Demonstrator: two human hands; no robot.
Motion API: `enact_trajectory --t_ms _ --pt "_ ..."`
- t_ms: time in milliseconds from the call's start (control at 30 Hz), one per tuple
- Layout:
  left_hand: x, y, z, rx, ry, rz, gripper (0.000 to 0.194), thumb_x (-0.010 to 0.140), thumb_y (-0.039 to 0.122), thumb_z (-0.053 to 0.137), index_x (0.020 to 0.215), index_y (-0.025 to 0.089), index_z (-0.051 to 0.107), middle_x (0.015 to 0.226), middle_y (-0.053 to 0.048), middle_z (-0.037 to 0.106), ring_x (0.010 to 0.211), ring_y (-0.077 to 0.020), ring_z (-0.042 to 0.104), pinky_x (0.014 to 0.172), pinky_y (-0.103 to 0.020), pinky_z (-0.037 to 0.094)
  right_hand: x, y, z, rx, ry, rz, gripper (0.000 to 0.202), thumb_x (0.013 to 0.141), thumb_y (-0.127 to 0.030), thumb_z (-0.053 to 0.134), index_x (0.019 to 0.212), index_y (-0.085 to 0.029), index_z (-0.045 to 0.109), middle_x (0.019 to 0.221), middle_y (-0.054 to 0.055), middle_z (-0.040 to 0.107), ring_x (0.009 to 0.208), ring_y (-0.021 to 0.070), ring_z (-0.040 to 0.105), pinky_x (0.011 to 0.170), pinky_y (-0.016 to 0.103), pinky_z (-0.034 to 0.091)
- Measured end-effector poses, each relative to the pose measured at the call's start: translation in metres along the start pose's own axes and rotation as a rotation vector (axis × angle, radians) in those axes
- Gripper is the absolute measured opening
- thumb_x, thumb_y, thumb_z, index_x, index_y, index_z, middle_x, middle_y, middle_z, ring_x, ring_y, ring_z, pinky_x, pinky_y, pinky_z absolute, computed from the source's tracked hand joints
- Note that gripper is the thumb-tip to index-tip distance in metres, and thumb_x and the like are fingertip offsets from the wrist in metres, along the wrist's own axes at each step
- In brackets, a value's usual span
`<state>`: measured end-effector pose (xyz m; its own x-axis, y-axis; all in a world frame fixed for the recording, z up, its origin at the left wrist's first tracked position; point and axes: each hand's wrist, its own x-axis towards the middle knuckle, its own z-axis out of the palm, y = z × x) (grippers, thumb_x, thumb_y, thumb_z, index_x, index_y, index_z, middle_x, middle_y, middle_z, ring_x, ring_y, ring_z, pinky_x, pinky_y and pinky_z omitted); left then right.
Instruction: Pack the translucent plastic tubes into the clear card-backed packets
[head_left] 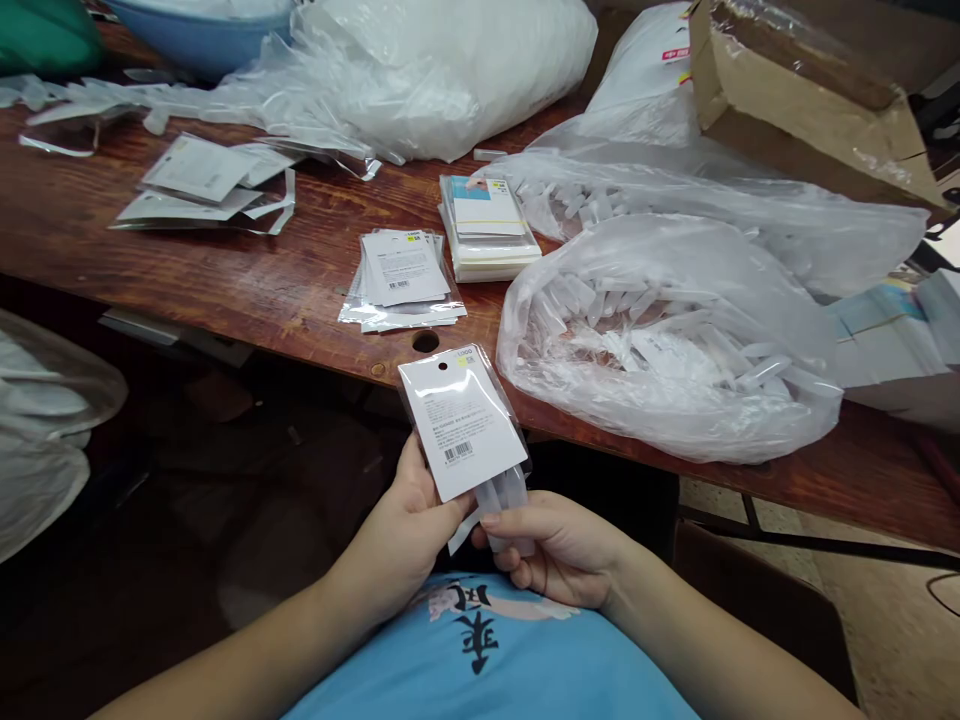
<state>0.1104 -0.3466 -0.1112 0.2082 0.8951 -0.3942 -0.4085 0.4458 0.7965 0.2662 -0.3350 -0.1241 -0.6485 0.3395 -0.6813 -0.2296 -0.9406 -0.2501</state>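
My left hand [401,540] grips a clear packet with a white printed card [466,425] in it; the card has a barcode and a hang hole. The packet is tilted, just off the table's front edge. My right hand [562,545] pinches translucent plastic strips [506,490] at the packet's lower end. Their upper ends reach to the card's lower edge; how far they go inside is hidden. Beyond my hands lies a small pile of carded packets [405,268]. A banded stack of cards in clear sleeves [491,225] sits right behind it.
An open clear bag [675,335] full of translucent plastic pieces lies at the table's right front. More packets [201,175] lie at the left. Behind are a large white plastic bag [457,70], a blue basin [206,35] and a cardboard box [810,105]. The wooden table [300,310] has a round hole.
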Motion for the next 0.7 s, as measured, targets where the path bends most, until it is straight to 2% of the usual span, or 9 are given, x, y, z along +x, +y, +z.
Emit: enact_trajectory --t_ms 67,167,300,400,500,600,700 --pt "0.0 0.001 -0.001 -0.047 -0.034 -0.074 0.059 0.072 0.012 0.062 0.124 0.023 0.038 0.118 -0.007 0.057 0.108 -0.0209 0.052 0.091 -0.032 0.042 -0.001 0.001 0.001 -0.053 0.052 0.004 0.018 0.067 -0.013 0.068 0.082 -0.008 0.06 0.067 0.0 0.056 0.042 0.0008 0.048 0.035 0.009 0.041" --pt "0.0 0.002 -0.004 -0.126 -0.116 -0.222 0.043 0.067 0.006 0.065 0.106 0.017 0.053 0.111 -0.009 0.062 0.102 -0.0233 0.057 0.086 -0.033 0.044 -0.005 0.001 0.0 -0.165 0.133 0.028 0.023 0.065 -0.015 0.07 0.085 -0.012 0.059 0.058 -0.005 0.051 0.038 0.0006 0.041 0.029 0.009 0.032" --pt "0.002 0.003 -0.005 -0.216 -0.254 -0.367 0.043 0.066 -0.002 0.059 0.106 0.013 0.058 0.111 -0.012 0.062 0.104 -0.0257 0.055 0.092 -0.037 0.041 -0.013 0.0 0.002 -0.304 0.203 0.003 0.03 0.065 -0.024 0.07 0.09 -0.014 0.058 0.055 -0.006 0.047 0.037 0.0009 0.038 0.029 0.01 0.029" --pt "0.004 0.003 -0.004 -0.246 -0.327 -0.427 0.043 0.065 -0.003 0.057 0.107 0.009 0.059 0.108 -0.014 0.062 0.103 -0.0281 0.056 0.094 -0.041 0.039 -0.019 -0.001 0.004 -0.353 0.263 -0.054 0.042 0.063 -0.028 0.072 0.1 -0.016 0.055 0.058 -0.006 0.047 0.039 0.0014 0.037 0.032 0.011 0.026" --pt "0.006 0.004 -0.005 -0.26 -0.308 -0.464 0.047 0.062 -0.006 0.052 0.106 0.008 0.059 0.109 -0.016 0.062 0.103 -0.0296 0.055 0.095 -0.043 0.036 -0.029 -0.002 0.005 -0.362 0.276 -0.083 0.06 0.059 -0.025 0.075 0.111 -0.017 0.047 0.075 -0.002 0.055 0.049 0.0031 0.045 0.038 0.013 0.031" --pt "0.008 0.005 -0.008 -0.267 -0.304 -0.496 0.056 0.056 -0.008 0.047 0.107 0.009 0.059 0.11 -0.015 0.062 0.107 -0.0289 0.053 0.098 -0.042 0.033 -0.042 0.0 0.003 -0.438 0.184 -0.118 0.077 0.056 -0.019 0.076 0.121 -0.018 0.034 0.101 0.005 0.055 0.07 0.009 0.055 0.057 0.019 0.044" --pt "0.01 0.006 -0.01 -0.295 -0.316 -0.51 0.062 0.052 -0.009 0.045 0.109 0.01 0.058 0.111 -0.013 0.061 0.109 -0.0288 0.051 0.098 -0.043 0.032 -0.054 0.008 0.001 -0.71 0.222 -0.25 0.085 0.069 -0.024 0.067 0.131 -0.027 0.009 0.118 0.007 0.046 0.08 0.0124 0.056 0.071 0.028 0.047"
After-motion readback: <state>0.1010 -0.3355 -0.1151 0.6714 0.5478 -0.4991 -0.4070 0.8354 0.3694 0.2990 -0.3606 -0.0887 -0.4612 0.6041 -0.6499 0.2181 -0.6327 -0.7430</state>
